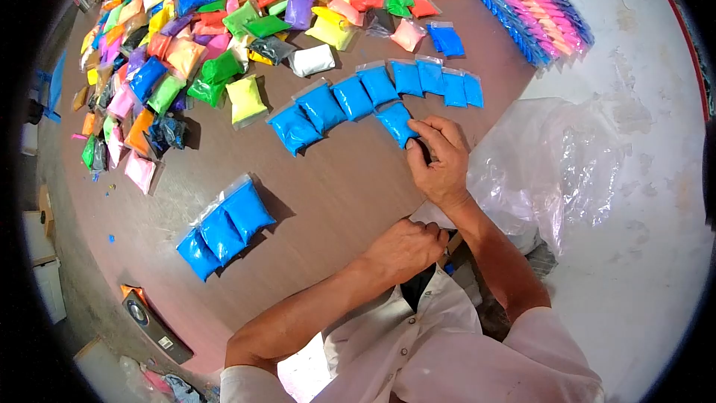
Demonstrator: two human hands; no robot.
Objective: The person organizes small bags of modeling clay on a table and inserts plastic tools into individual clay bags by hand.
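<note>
My right hand (441,160) pinches the edge of a blue packet (396,124) between thumb and fingers, just below a curved row of blue packets (352,98). My left hand (410,248) rests near the table's front edge with its fingers curled; whether anything is inside them is hidden. Three overlapping blue packets (221,233) lie as a group to the left. Two more blue packets (446,39) lie above the row's right end.
A large heap of multicoloured packets (261,27) covers the table's far left. Overlapping rows of blue, pink and orange packets (534,11) lie at the upper right. Clear plastic sheeting (556,160) spreads at the right. A dark box-shaped device (156,327) sits at the lower left table edge.
</note>
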